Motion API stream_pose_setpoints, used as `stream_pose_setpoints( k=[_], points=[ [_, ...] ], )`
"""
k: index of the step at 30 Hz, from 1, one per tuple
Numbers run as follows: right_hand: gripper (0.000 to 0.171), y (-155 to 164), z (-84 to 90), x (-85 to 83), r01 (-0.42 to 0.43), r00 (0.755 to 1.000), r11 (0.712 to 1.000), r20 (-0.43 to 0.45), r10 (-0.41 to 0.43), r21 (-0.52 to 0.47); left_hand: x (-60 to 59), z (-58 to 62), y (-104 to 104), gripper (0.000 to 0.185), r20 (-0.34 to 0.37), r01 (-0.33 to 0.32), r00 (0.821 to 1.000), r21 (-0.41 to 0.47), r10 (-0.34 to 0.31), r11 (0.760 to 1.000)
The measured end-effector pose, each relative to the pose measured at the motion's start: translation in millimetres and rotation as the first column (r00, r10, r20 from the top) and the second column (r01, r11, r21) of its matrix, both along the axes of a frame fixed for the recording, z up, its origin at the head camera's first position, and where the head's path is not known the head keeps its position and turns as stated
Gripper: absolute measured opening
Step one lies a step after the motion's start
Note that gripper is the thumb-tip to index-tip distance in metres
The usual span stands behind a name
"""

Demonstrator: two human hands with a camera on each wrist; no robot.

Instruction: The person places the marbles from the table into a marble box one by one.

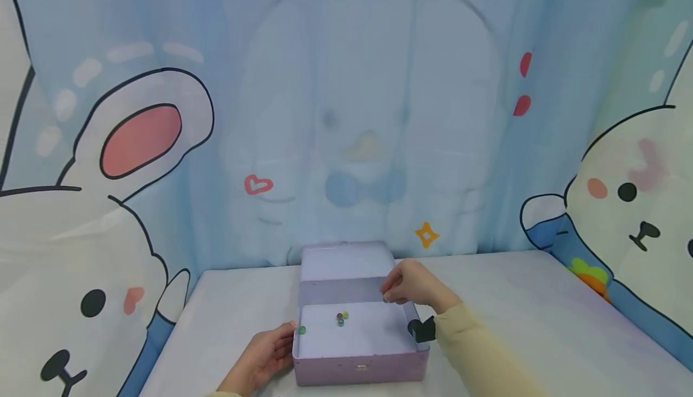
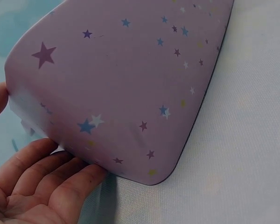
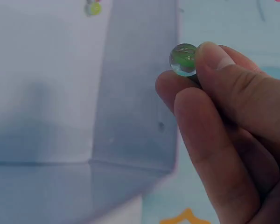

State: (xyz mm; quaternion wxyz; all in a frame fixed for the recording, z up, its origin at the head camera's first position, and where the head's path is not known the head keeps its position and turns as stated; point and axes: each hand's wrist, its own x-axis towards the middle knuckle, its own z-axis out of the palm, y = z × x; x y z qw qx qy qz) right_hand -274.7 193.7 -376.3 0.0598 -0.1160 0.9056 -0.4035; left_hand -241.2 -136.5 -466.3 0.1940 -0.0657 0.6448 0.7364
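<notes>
A purple hinged box point(image 1: 361, 372) with small printed stars stands with its lid point(image 1: 346, 263) raised at the back. My left hand point(image 1: 265, 352) lies along its left side, thumb and fingertips touching the outer edge in the left wrist view. Over the box's back right corner, my right hand point(image 1: 414, 284) pinches a clear glass marble point(image 3: 183, 59) with a green swirl between thumb and fingers. Inside, a green marble point(image 1: 302, 329) sits by the left wall. A small cluster of marbles, among them a yellow-green one point(image 1: 345, 314), lies further in on the pale floor.
The box stands on a table with a white cloth point(image 1: 503, 307). Behind it hangs a blue curtain point(image 1: 368, 84) with cartoon bears and rabbits. A black strap piece point(image 1: 422, 329) at my right wrist overlaps the box's right wall.
</notes>
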Motion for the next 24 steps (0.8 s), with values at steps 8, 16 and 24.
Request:
stream_pose_setpoints(
  k=[8,16,24],
  points=[
    [0.011,-26.1,-23.3,-3.6,0.054,0.997,0.993,0.050,-0.060,0.107,0.2,-5.9,7.1,0.073,0.004,0.001,1.000,0.028,-0.001,1.000],
    [0.010,-36.9,-26.8,-7.9,0.071,0.995,0.983,0.052,-0.080,0.170,0.1,-2.1,6.7,0.075,0.006,-0.004,1.000,0.021,0.004,1.000],
    [0.009,-38.6,-28.7,-15.8,0.078,0.996,0.980,0.023,-0.084,0.185,-1.6,-0.3,2.5,0.075,0.018,-0.020,1.000,0.003,0.020,1.000]
  ],
)
